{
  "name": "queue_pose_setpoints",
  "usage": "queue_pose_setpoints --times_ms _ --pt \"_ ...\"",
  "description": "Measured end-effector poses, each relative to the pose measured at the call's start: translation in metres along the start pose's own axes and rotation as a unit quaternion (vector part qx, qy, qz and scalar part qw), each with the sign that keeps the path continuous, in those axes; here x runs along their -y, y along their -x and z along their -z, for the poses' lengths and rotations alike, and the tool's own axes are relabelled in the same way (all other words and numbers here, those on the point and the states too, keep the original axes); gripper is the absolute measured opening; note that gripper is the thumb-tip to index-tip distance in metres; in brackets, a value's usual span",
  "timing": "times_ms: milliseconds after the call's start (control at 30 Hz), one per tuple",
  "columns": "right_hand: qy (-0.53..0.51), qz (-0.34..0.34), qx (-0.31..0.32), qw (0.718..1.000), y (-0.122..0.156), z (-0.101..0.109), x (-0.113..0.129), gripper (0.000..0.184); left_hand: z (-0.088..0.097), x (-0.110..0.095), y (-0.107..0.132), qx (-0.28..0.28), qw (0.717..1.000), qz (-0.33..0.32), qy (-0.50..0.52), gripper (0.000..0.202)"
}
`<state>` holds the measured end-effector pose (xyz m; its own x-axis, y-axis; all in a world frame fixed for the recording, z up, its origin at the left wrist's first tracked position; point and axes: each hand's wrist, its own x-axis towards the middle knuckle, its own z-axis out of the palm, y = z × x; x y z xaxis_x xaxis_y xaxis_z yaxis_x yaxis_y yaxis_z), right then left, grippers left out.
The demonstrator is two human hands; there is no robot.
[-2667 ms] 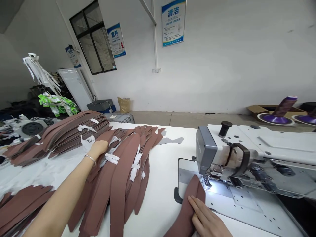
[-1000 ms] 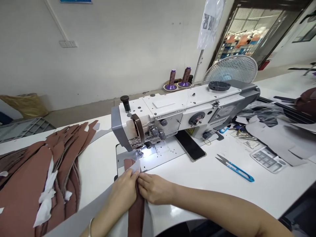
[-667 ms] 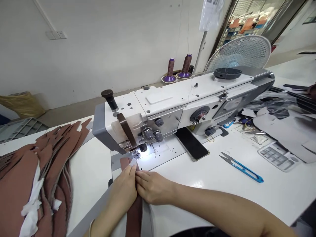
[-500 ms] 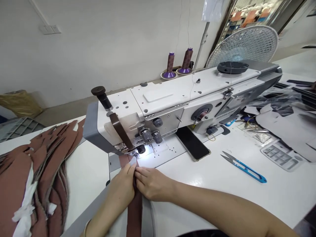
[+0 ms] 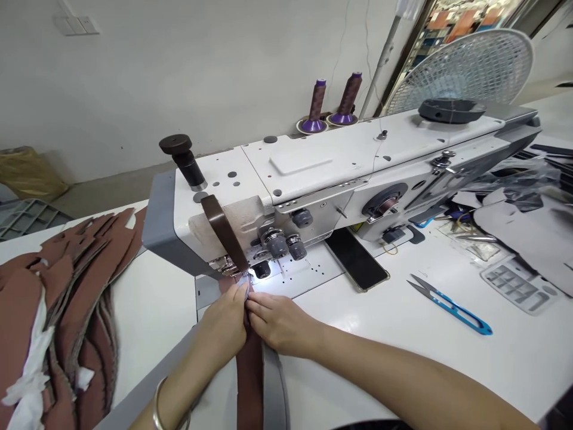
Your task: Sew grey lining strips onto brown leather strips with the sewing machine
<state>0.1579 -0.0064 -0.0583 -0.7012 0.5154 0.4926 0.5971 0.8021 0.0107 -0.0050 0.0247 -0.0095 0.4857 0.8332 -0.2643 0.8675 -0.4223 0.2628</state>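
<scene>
A white industrial sewing machine stands across the white table. Under its lit needle area lies the end of a brown fabric strip laid together with a grey strip, both running back toward me. My left hand, a bangle on its wrist, pinches the strips' end right at the presser foot. My right hand presses against them from the right, fingertips meeting the left hand's. Both hands are closed on the fabric.
A heap of brown cut pieces with white tags covers the table's left. Blue thread snips, a black phone and a grey calculator lie right of the machine. Two thread cones and a fan stand behind.
My left hand left the brown heap and joined my right at the machine. Both hands have slid the strips forward until their end sits at the presser foot. My view moved closer.
</scene>
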Motion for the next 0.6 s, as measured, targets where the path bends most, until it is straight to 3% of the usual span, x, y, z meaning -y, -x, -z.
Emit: queue_pose_setpoints --times_ms 200,600 --pt "-0.018 -0.014 0.027 0.999 -0.0005 0.0036 -0.0031 0.022 0.0014 -0.0004 -0.006 -0.013 1.0 -0.008 0.023 0.052" --pt "-0.032 -0.019 0.025 0.999 0.0004 0.0033 -0.0026 0.021 -0.0051 0.0051 -0.0067 -0.03 0.999 -0.022 0.03 0.054"
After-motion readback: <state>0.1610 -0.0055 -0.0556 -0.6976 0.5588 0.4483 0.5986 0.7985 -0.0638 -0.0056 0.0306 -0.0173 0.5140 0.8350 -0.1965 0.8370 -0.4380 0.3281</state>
